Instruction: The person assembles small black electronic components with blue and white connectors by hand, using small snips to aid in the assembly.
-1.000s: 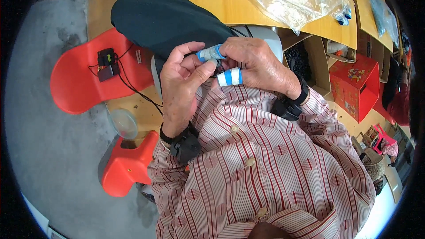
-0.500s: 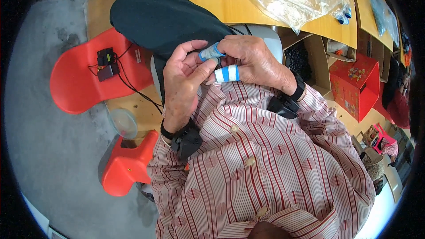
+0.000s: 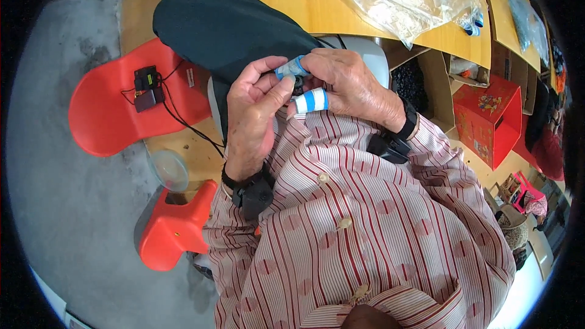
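Grey concrete floor (image 3: 61, 195) is spreading along the left, and a wooden table (image 3: 274, 0) is carrying a crumpled clear plastic bag (image 3: 414, 21) at the top. Beside the person's left, a red plastic chair (image 3: 100, 116) is holding a black device (image 3: 146, 100) with cables; to the right, an open cardboard box (image 3: 443, 94) is containing black pieces (image 3: 407, 82).

Before the striped shirt (image 3: 378, 225), a small black part (image 3: 298, 85) is sitting between both hands, mostly hidden by fingers. The left hand (image 3: 251, 113) is pinching it narrowly, thumb against fingers. The right hand (image 3: 359, 88) is gripping from the other side, blue-and-white tape (image 3: 312, 101) wrapping its thumb and index finger; exactly which fingertips are touching is impossible to tell.

Probably the part is being light, stiff and a little slippery, so its opposite edges are offering the surest fingertip hold.
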`<state>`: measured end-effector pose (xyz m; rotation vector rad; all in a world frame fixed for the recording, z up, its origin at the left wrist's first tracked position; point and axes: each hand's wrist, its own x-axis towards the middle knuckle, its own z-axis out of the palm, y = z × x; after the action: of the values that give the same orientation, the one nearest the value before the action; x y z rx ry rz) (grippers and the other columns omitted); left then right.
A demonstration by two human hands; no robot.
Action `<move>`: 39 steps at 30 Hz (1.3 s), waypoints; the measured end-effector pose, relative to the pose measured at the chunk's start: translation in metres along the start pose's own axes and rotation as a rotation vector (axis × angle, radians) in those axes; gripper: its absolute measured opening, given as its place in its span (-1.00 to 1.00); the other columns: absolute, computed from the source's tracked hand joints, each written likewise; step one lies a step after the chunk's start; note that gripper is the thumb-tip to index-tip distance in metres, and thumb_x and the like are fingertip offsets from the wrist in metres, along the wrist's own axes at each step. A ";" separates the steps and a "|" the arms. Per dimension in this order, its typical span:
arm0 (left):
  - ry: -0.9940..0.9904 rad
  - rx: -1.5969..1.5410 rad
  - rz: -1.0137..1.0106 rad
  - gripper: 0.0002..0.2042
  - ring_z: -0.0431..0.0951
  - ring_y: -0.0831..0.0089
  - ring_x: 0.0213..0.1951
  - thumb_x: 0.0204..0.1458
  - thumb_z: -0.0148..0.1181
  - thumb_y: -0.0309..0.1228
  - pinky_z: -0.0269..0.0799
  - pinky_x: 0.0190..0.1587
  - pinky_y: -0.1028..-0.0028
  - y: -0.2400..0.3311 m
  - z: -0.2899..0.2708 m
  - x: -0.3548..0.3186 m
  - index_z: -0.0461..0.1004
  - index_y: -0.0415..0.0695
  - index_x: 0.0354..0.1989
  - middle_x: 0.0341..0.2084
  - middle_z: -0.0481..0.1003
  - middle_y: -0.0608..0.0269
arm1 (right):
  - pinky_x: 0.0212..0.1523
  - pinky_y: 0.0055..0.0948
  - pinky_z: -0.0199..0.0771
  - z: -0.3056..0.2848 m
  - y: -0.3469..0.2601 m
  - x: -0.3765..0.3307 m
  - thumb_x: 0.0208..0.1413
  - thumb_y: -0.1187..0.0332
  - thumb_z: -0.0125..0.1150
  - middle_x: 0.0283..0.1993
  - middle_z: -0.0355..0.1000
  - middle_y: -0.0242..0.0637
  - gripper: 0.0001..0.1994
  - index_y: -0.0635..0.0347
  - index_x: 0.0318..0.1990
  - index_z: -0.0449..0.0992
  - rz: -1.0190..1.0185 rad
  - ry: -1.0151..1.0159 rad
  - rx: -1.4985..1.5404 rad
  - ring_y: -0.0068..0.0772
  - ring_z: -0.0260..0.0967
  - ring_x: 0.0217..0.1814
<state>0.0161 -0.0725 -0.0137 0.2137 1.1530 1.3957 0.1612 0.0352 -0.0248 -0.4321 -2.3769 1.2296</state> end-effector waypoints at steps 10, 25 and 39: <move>0.049 0.040 0.035 -0.69 0.43 0.61 -0.42 0.01 0.09 -0.66 0.34 -0.39 0.63 -0.003 0.007 -0.002 0.30 -0.35 -0.03 -0.39 0.49 0.17 | -0.39 -0.24 0.33 -0.005 -0.011 0.001 -0.09 0.26 0.29 -0.50 0.32 -0.19 -0.68 0.26 -0.34 0.30 0.140 -0.063 0.043 -0.07 0.36 -0.39; 0.008 -0.052 0.001 -0.68 0.45 0.61 -0.39 0.02 0.15 -0.58 0.34 -0.37 0.63 -0.002 0.007 -0.001 0.30 -0.32 -0.04 -0.38 0.49 0.20 | -0.41 -0.24 0.34 -0.003 -0.007 0.002 -0.14 0.31 0.31 -0.52 0.33 -0.19 -0.70 0.27 -0.38 0.31 0.061 0.006 0.049 -0.08 0.36 -0.41; 0.048 0.024 -0.042 -0.57 0.45 0.53 -0.36 0.02 0.19 -0.54 0.39 -0.22 0.57 0.008 0.014 0.002 0.23 -0.35 0.05 -0.36 0.45 0.22 | -0.45 -0.31 0.36 -0.004 -0.010 0.003 -0.15 0.28 0.35 -0.52 0.37 -0.21 -0.67 0.24 -0.35 0.33 0.232 -0.037 0.113 -0.17 0.40 -0.45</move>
<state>0.0206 -0.0621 -0.0027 0.1726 1.2075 1.3568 0.1599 0.0339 -0.0136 -0.6692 -2.3232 1.4776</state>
